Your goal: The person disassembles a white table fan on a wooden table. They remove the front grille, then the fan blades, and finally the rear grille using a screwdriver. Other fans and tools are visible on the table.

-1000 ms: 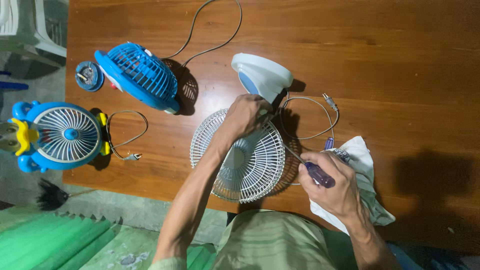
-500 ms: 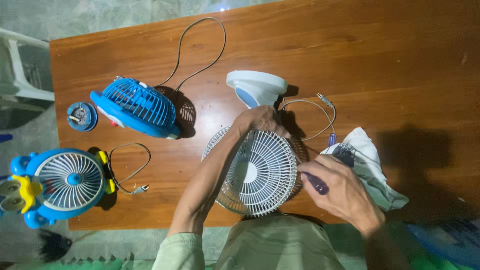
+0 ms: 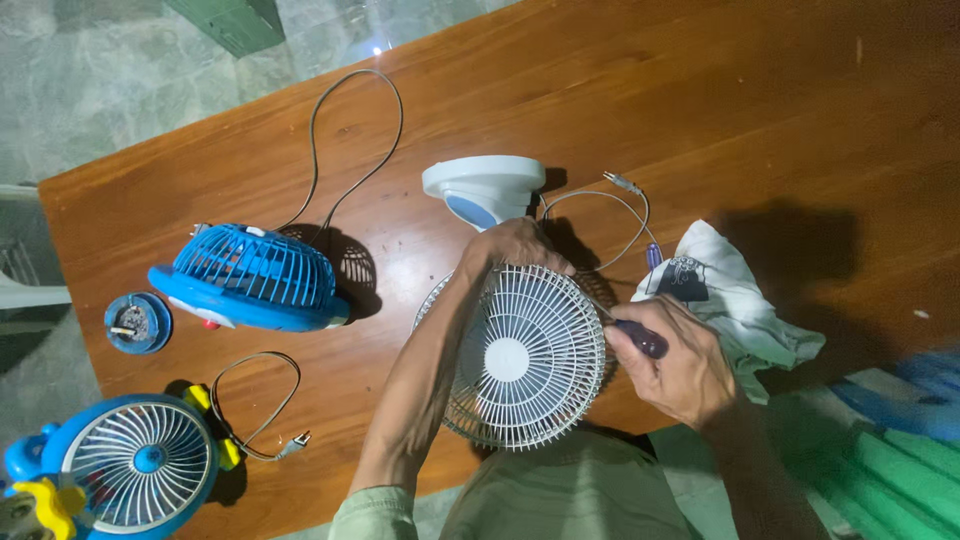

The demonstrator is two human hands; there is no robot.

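White wire grille of a small fan [image 3: 525,358] sits between the 2 hands at the near edge of the wooden table [image 3: 700,110]. Left hand [image 3: 512,248] grips the grille's far rim, fingers curled over it. Right hand [image 3: 680,365] is clenched around a purple-handled screwdriver [image 3: 640,340], its tip at the grille's right edge. Just beyond the left hand stands the fan's white base [image 3: 483,190]; a white cloth [image 3: 735,300] lies beside the right hand.
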